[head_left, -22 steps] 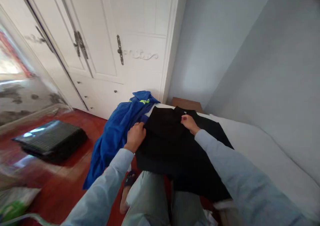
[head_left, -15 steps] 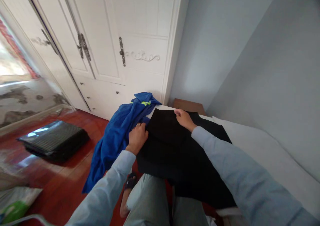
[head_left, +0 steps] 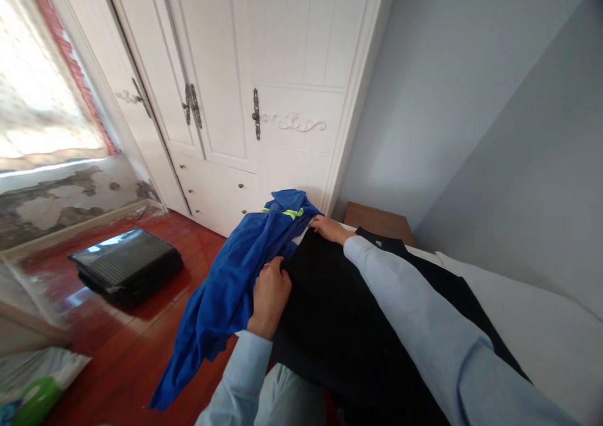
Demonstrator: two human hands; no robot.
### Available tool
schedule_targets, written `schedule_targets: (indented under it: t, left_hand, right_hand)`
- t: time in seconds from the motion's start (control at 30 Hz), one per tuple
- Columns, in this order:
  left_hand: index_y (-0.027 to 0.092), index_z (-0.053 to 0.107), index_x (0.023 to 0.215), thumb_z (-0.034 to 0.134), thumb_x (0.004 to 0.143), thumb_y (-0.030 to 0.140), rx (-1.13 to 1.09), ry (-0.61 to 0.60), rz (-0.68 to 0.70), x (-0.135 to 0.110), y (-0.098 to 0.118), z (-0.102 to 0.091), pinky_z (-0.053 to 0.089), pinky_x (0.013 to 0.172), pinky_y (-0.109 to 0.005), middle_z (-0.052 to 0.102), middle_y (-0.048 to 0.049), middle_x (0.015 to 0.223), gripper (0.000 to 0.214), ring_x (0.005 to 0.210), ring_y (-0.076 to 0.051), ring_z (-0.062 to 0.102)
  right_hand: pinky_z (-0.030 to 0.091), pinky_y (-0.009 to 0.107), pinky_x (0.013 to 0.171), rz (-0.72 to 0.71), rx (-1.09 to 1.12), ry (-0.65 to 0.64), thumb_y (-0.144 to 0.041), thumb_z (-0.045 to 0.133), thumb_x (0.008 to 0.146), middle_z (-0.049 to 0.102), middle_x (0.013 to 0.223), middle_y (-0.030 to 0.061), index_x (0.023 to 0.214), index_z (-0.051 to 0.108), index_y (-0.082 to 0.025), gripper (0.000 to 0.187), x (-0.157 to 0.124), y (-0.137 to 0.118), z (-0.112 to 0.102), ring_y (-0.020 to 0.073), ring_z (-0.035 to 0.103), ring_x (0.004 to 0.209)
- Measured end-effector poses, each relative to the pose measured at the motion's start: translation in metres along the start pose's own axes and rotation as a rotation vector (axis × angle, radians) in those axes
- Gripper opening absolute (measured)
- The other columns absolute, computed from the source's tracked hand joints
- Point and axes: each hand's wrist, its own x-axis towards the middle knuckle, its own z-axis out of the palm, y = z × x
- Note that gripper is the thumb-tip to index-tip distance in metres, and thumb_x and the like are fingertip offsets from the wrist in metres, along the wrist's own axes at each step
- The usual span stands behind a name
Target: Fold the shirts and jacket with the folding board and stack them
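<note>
Pale-blue sleeves enter from the bottom edge, and both arms reach forward over a black garment (head_left: 339,313) spread across the near end of the bed (head_left: 556,344). The garment's long axis runs away from the person, with its left border following the bed edge. The left hand (head_left: 271,294) is the nearer of the two. It sits on that left border, roughly midway along, with the fingers curled tight, so its grip is closed on the black cloth where it meets a blue garment (head_left: 226,288). The right hand (head_left: 330,229) lies further out, at the far left corner of the black garment, with its fingers stretched out, pointing left and touching the fabric. The thumb and underside are hidden, so whether this grip pinches the corner cannot be determined. Both hands thus line up along the same border, one near and one far. The blue garment, marked with yellow-green strips, hangs off the bed toward the red wooden floor (head_left: 117,350). Beyond it a dark case (head_left: 127,266) lies on the floor, a wooden nightstand (head_left: 379,220) stands just behind the bed, and a white wardrobe (head_left: 282,68) closes the view.
</note>
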Motion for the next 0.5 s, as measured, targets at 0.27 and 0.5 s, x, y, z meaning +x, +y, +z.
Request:
schedule_targets:
  t: [0.27,0.5]
  left_hand:
    - [0.011,0.065,0.125,0.041,0.092,0.006,0.029,0.035,0.021,-0.005,-0.005,0.006,0.054,0.094,-0.037,0.072,-0.0146,0.111,0.042,0.104,-0.026,0.070]
    - [0.011,0.061,0.129,0.047,0.087,0.007,0.202,0.164,0.420,-0.024,0.019,0.011,0.047,0.106,-0.046,0.061,-0.0161,0.135,0.045,0.131,-0.031,0.054]
  right_hand:
    - [0.047,0.028,0.098,0.188,0.090,0.133,-0.019,0.049,0.098,0.069,0.112,0.0107,0.104,0.077,-0.016,0.028,0.008,-0.002,0.013,0.0190,0.065,0.106]
    - [0.048,0.029,0.101,0.189,0.217,0.243,-0.025,0.045,0.101,0.068,0.120,0.0069,0.116,0.072,-0.017,0.032,-0.013,-0.020,-0.014,0.0163,0.064,0.112]
